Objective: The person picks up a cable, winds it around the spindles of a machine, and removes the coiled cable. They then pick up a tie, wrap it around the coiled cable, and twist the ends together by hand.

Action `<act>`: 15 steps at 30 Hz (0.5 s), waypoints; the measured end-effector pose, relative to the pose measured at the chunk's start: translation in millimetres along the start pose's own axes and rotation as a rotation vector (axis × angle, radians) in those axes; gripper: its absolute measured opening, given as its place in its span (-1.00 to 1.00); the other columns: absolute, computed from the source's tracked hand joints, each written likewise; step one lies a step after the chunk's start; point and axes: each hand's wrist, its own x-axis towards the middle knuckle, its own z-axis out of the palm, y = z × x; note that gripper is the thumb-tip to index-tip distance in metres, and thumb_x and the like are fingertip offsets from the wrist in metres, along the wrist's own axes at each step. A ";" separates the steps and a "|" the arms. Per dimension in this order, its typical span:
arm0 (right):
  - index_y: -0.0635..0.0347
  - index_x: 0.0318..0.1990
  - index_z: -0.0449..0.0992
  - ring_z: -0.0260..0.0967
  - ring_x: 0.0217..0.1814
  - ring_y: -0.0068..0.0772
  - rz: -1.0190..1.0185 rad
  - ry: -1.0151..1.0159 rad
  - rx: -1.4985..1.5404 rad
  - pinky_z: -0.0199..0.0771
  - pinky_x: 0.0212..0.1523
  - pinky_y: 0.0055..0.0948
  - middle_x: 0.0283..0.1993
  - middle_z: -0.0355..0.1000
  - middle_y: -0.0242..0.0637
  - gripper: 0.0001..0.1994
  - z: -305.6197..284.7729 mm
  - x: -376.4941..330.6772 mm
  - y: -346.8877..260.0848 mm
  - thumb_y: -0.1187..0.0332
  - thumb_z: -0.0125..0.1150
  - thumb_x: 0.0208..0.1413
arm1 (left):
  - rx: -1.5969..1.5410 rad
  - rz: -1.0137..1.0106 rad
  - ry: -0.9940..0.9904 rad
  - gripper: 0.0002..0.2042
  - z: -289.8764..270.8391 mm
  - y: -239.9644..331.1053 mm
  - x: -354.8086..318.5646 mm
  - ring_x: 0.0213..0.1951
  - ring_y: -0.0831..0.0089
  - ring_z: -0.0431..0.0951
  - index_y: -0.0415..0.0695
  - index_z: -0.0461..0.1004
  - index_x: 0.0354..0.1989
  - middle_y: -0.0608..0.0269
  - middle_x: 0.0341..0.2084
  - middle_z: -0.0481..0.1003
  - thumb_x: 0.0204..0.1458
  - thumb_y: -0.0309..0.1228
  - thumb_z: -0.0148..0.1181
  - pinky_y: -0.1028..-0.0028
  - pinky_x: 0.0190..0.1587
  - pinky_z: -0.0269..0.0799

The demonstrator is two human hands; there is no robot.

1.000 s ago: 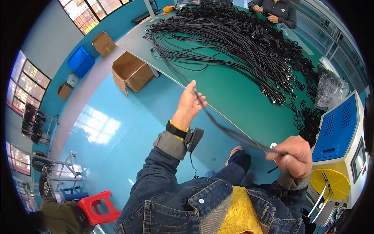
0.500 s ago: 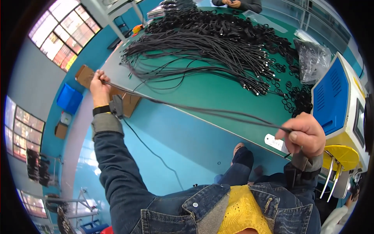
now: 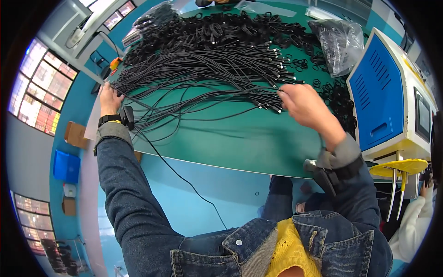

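A large spread of thin black cables (image 3: pixel 198 69) with small metal-tipped plugs lies across the green table. My left hand (image 3: pixel 110 99) is at the left end of the spread, fingers curled round black cable ends there. At the right end, above the plugs, my right hand (image 3: pixel 302 105) is closed on the other end of the cables, its back toward me and slightly blurred. The held length runs between both hands, low over the near edge of the pile, so I cannot separate it fully from the others.
Looped black cables (image 3: pixel 217 30) are heaped behind the spread. Black rings (image 3: pixel 339 99), a clear plastic bag (image 3: pixel 339 46) and a blue-and-white machine (image 3: pixel 383 97) with a yellow disc (image 3: pixel 399 167) are at the right. Another person's hands (image 3: pixel 221 2) show at the far edge.
Both hands have moved forward from the table's near edge to the cable spread, bringing the stretched cables over it. The view has shifted, and a white tag by my right hand is out of sight.
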 end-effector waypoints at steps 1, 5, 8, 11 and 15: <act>0.32 -0.36 0.42 0.34 -0.56 -0.18 -0.056 0.084 -0.113 0.34 -0.47 -0.34 -0.59 0.37 -0.16 -0.84 16.2 8.9 10.9 0.38 0.02 0.05 | 0.061 -0.014 0.014 -0.59 2.6 -14.4 7.1 0.22 0.23 0.09 -0.11 0.10 0.18 0.12 0.13 0.22 0.19 -0.24 -0.24 0.19 0.06 0.20; 0.25 -0.36 0.46 0.35 -0.46 -0.19 -0.257 0.506 -0.212 0.33 -0.40 -0.33 -0.52 0.37 -0.22 -0.90 46.1 35.0 24.2 0.44 0.09 -0.04 | 0.925 0.419 0.012 -0.53 -27.6 -43.0 25.6 0.17 0.30 0.16 -0.11 0.11 0.19 0.18 0.13 0.23 0.17 -0.13 -0.20 0.12 0.13 0.06; 0.17 -0.31 0.48 0.31 -0.46 -0.27 -0.349 0.724 -0.265 0.31 -0.43 -0.35 -0.49 0.34 -0.29 -0.85 25.4 29.7 5.1 0.49 0.14 -0.11 | 0.424 0.219 -0.211 -0.57 77.7 -39.3 -60.2 0.10 0.38 0.24 -0.12 0.22 0.14 0.18 0.07 0.30 0.14 -0.18 -0.12 0.18 0.07 0.17; 0.12 -0.25 0.47 0.27 -0.51 -0.31 -0.621 0.718 -0.319 0.28 -0.45 -0.37 -0.52 0.30 -0.35 -0.77 1.8 9.2 -42.9 0.49 0.18 -0.14 | 0.412 0.551 -0.596 -0.66 145.6 -16.8 -170.0 -0.08 0.44 0.39 -0.17 0.33 0.03 0.18 -0.10 0.42 0.12 -0.30 -0.07 0.42 -0.01 0.26; 0.12 -0.25 0.47 0.23 -0.53 -0.31 -0.480 0.611 -0.303 0.25 -0.48 -0.40 -0.54 0.28 -0.36 -0.75 4.4 -12.0 -35.7 0.50 0.20 -0.18 | 0.830 0.316 -1.156 -0.80 176.7 -24.9 -308.6 -0.41 0.36 0.48 -0.19 0.44 -0.19 0.15 -0.44 0.49 0.01 -0.41 0.06 0.48 -0.28 0.40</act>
